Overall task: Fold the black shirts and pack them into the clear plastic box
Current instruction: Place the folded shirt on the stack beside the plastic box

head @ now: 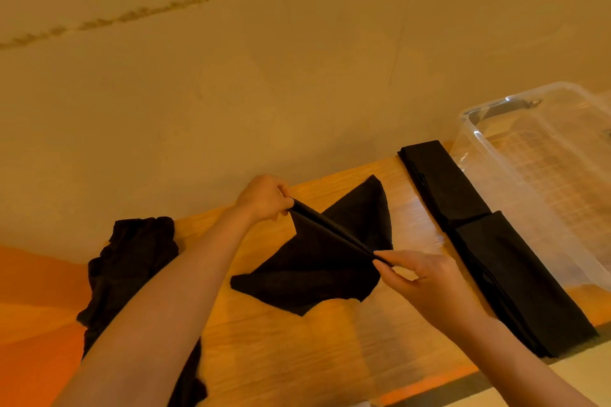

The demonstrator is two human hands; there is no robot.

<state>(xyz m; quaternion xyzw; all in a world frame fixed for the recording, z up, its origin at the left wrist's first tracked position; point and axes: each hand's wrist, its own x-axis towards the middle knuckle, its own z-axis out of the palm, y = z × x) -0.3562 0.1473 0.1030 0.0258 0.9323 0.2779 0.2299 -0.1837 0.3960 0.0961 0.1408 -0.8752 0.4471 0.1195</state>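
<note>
We pinch the shirt [317, 261] fold taut: left hand [264, 198] at 10 o'clock, right hand [420, 274] at 4. The box [496, 148] lies toward 2 o'clock, nearer our right hand.

We count two hands, the left hand [264, 196] and the right hand [418, 277], with one black shirt [317, 261] stretched between their fingers. Beyond the right fingers lie two folded black shirts [439, 181] [515, 281] and one clear plastic box [542, 172]. Behind the left fingers sits one crumpled black pile [132, 261], all on one wooden table [281, 350].
</note>
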